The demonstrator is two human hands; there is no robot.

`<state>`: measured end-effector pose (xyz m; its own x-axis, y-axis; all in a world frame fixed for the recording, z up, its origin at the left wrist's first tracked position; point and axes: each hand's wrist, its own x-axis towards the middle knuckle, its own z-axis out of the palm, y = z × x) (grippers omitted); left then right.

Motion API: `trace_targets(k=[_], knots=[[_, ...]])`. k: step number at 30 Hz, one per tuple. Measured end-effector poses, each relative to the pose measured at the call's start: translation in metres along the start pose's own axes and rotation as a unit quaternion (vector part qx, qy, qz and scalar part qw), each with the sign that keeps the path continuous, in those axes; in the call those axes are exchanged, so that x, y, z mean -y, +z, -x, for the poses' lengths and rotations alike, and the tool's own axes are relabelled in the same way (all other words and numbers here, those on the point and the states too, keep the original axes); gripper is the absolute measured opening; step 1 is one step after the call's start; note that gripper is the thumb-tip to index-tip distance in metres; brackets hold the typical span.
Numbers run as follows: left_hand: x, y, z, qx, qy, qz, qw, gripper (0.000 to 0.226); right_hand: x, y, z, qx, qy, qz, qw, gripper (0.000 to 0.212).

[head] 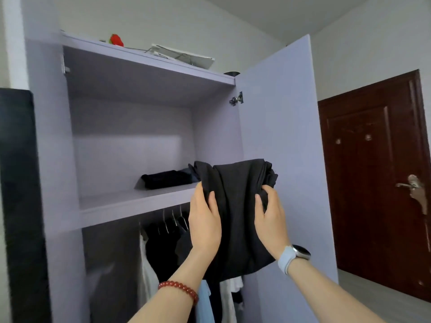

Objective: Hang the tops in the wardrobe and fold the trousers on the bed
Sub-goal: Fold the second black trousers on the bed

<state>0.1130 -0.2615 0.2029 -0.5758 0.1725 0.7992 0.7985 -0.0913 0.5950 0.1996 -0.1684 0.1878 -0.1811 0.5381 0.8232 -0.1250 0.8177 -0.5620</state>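
From the head camera, the left hand (205,220) and right hand (270,217) each grip a side of the folded trousers (235,206), fingers curled into the dark cloth, holding the bundle up in front of the wardrobe (51,159), level with its shelf (130,203). A dark pile (166,179) already lies on that shelf, and tops (168,250) hang on the rail below. The bundle looks loose at its upper right corner, so sliding it in could undo the fold. Its lower edge might catch the shelf lip, or the push could shove the pile askew.
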Motion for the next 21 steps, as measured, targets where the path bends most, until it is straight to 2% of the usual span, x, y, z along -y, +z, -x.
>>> trace_targets(k=[4, 13, 21], knots=[[0.038, 0.039, -0.068, -0.023, 0.049, -0.015, 0.998, 0.037, -0.039, 0.049, -0.061, -0.014, -0.032, -0.031, 0.999, 0.032], [0.142, 0.074, -0.239, -0.145, 0.114, -0.037, 0.982, 0.037, -0.09, 0.198, -0.206, -0.028, -0.146, -0.07, 0.986, 0.03], [0.234, 0.089, -0.388, -0.226, 0.126, -0.094, 0.961, 0.036, -0.127, 0.348, -0.327, 0.007, -0.158, -0.163, 0.974, 0.031]])
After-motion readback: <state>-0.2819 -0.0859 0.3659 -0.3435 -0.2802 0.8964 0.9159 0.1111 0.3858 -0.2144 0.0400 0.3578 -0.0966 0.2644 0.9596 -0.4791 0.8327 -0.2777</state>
